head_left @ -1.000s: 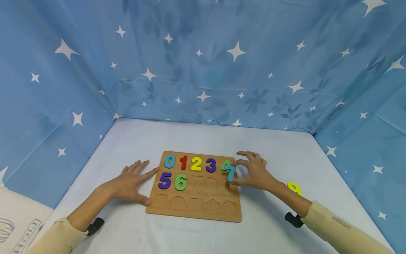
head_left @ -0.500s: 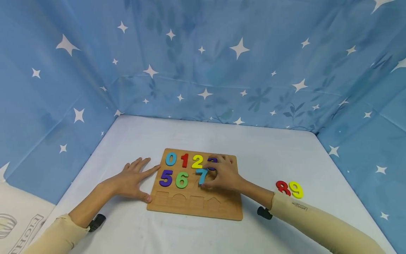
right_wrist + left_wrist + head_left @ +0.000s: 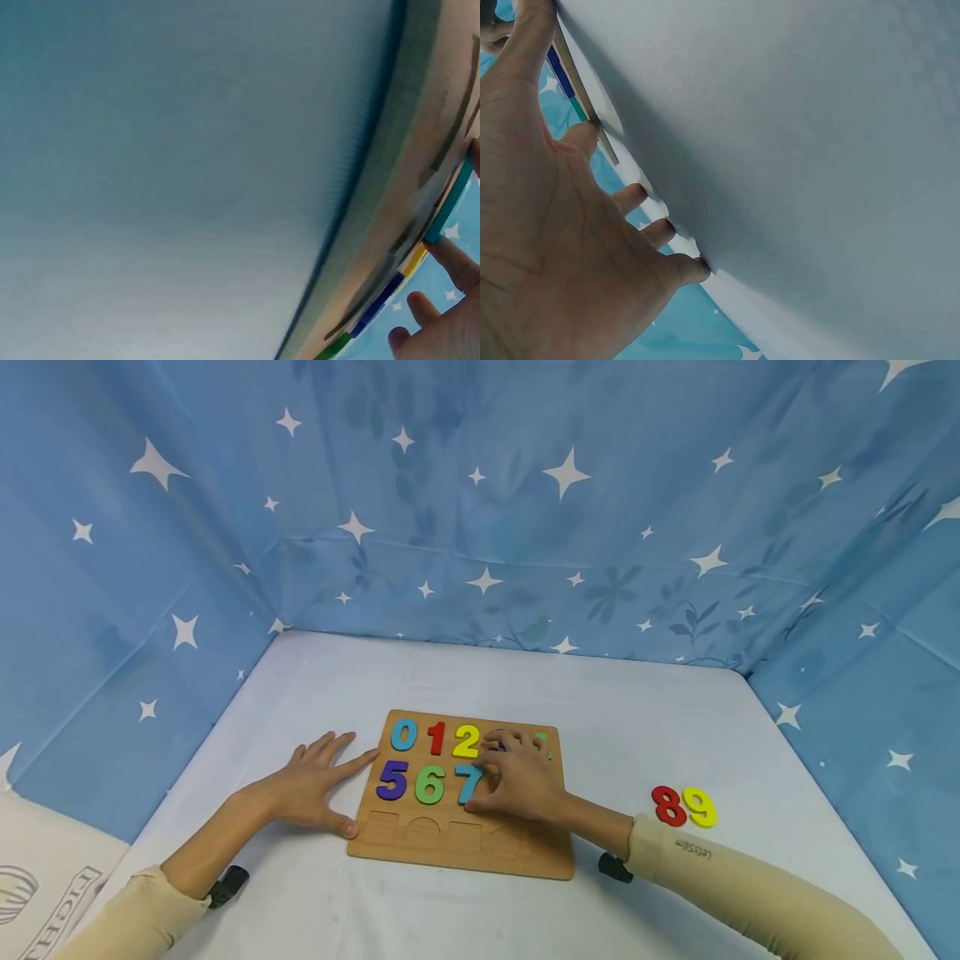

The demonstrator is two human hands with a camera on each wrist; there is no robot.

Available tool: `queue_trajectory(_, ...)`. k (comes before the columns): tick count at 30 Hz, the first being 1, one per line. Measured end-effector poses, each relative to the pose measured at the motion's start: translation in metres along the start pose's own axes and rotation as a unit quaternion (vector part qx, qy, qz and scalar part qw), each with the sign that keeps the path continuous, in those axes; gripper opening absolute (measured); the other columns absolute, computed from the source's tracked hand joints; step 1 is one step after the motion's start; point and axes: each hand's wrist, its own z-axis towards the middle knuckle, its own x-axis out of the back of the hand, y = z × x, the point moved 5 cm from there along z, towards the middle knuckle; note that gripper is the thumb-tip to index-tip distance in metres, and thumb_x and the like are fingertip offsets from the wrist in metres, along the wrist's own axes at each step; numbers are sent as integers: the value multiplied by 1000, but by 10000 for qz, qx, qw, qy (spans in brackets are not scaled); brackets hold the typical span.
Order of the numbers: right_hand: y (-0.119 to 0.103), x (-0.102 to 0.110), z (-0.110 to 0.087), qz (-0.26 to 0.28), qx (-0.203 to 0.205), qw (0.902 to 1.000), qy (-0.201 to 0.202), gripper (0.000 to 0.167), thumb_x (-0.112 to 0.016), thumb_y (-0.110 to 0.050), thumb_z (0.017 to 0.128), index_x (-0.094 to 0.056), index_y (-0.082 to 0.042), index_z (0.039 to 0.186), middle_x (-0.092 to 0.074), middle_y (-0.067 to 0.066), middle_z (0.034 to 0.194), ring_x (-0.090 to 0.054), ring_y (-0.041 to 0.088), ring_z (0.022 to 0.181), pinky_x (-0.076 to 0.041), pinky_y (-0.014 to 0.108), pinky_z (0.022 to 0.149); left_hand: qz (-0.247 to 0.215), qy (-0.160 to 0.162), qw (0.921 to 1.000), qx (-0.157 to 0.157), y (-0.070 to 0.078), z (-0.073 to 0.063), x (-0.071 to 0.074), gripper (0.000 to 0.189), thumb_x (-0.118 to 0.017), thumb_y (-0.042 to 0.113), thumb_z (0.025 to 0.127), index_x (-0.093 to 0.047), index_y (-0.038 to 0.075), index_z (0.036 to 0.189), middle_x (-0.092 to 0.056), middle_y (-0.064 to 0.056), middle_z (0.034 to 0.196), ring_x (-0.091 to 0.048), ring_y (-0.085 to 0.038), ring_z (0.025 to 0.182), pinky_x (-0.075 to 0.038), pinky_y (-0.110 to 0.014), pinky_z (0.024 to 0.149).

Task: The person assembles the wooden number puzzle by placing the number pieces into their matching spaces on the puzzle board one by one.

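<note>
A wooden number board point(image 3: 408, 853) lies on the white-covered table. Its recesses hold a blue 0 point(image 3: 403, 735), red 1 point(image 3: 436, 738), yellow 2 point(image 3: 466, 742), purple 5 point(image 3: 392, 780) and green 6 point(image 3: 430, 785). Between thumb and index finger, my right hand point(image 3: 525, 781) pinches a light blue number 7 point(image 3: 468, 782), right of the 6. That hand partly hides a purple 3 and a green 4. In the right wrist view the 7 point(image 3: 452, 201) stands a little proud of the board. My left hand point(image 3: 303, 789) is spread, thumb and index fingertips at the board's left edge.
To the right of the board, a red 8 point(image 3: 668, 806) and a yellow 9 point(image 3: 700, 807) lie on the table. Along the board's front row are unfilled shape recesses point(image 3: 465, 837). Blue star-patterned curtain point(image 3: 487, 527) surrounds the table's back and sides.
My right hand has carried the 7 leftward from the board's right edge and lowered it beside the 6. The 8 and 9 came into full view. My left hand stays put.
</note>
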Motion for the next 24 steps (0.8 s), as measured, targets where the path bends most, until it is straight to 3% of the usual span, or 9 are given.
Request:
queue_trajectory(13,-12,7,3,-348,-92,9993,-72,56,-83,-66,64,-78,-25,101,-52,5,138,-36,34,127,-26,63,97,-80,21,10000,6,3,-1,3,119,-67,84,61,-32,22,157,-14,-24,160,-7,-54,143,-8,-75,106)
queue_trajectory(24,-12,7,0,-291,-203,9993,-108,60,-84,-66,63,-78,-25,107,-52,6,139,-37,35,127,-28,63,95,-57,-9,10000,33,1,-1,2,120,-66,86,61,-31,23,157,-13,-24,160,-6,-53,143,-8,-75,106)
